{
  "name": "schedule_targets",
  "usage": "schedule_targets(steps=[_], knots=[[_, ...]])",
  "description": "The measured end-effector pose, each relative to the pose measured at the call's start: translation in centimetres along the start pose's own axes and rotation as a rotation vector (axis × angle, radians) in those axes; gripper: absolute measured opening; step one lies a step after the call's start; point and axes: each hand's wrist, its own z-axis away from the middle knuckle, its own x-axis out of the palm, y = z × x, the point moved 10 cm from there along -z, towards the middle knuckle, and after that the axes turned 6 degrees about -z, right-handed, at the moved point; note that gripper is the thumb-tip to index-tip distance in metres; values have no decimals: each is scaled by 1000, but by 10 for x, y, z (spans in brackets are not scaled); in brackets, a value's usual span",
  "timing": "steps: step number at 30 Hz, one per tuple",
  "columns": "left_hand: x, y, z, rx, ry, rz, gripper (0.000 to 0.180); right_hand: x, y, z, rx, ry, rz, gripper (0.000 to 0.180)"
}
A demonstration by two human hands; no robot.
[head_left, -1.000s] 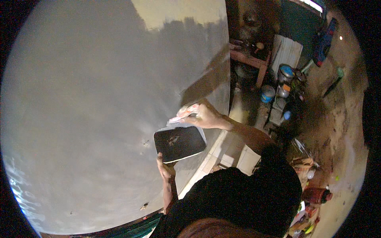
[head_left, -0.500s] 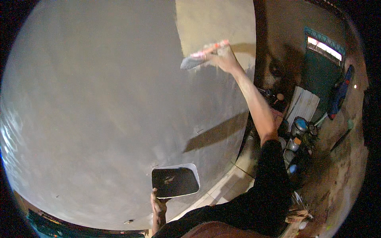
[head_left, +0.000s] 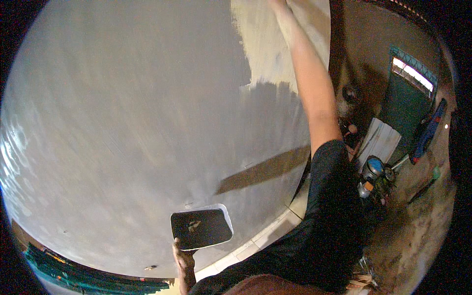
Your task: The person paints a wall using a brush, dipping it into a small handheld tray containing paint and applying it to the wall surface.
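My left hand (head_left: 183, 259) grips a white rectangular tub (head_left: 228, 216) by its near edge, thumb up over the rim. Dark liquid, apparently grey paint (head_left: 206, 233), fills the tub's inside, with a pale patch on its surface. Beyond it rises a wall (head_left: 147, 123) coated grey, with a cream patch (head_left: 265, 59) at the upper right showing ragged brushed edges. My right arm stretches up across that patch. Only the wrist end of my right hand (head_left: 278, 5) shows at the top edge; its fingers, and anything in them, are cut off.
A long shadow falls on the lower right of the wall. Pale tiles (head_left: 246, 250) run along its foot. To the right stand a pale board (head_left: 381, 140), a container with a blue top (head_left: 374, 164), other clutter and a dark green door (head_left: 405, 105). Teal material (head_left: 88, 280) lies lower left.
My right hand, which held a paintbrush with an orange handle against the wall, has moved up out of the picture. The tub and my left hand appear slightly further left.
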Motion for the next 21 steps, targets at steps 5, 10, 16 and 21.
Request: schedule_targets(steps=[5,10,16,21], knots=[[3,-8,-1,-58,-40,-13,63,-25,-43,232,137,-351,161,30],[-1,-15,-4,-77,-78,-63,63,-49,-70,324,576,-394,-127,17],[15,2,1,-3,-70,-56,59,-27,6,163,642,-543,93,36],[15,6,2,2,-17,26,58,-32,41,-39,273,40,174,9]])
